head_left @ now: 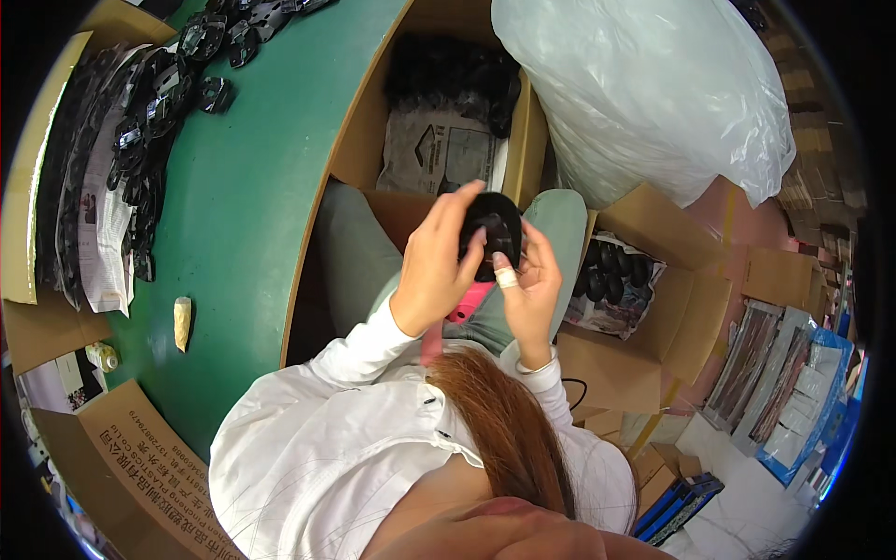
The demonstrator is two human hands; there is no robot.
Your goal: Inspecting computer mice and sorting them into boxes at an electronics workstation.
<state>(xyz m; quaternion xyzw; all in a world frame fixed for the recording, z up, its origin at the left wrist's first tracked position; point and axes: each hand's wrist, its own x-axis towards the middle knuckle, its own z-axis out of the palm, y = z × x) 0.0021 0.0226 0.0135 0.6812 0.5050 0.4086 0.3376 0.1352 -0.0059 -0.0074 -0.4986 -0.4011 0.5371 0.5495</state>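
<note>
Two hands: both on one black plastic part (492, 229), held up over the lap, just in front of the chest.
Left hand (437, 266): wrapped round the part's left edge, fingers curled over the top, thumb across the front face.
Right hand (530, 280): pinching the right and lower rim; one finger has a pale tape wrap (505, 277) near the tip.
Part: small, rounded, moulded, dark, slightly glossy. Looks light and stiff; probably slick on the smooth face.
Grip advice: take it by the rim, opposing fingers on the edges, as now. Thin lugs, if any, could snap; can't see them from here.
Under hands: pink object (471, 301) on the lap, mostly hidden.
Right of knees: open cardboard box (686, 308) with more black parts (616, 271) on printed paper.
Ahead: another carton (369, 121) with newspaper (443, 154) and a dark stack behind it.
Left: green table (252, 187), rows of the same black parts (145, 121) along its far edge.
Far right: big clear plastic bag (644, 84).
</note>
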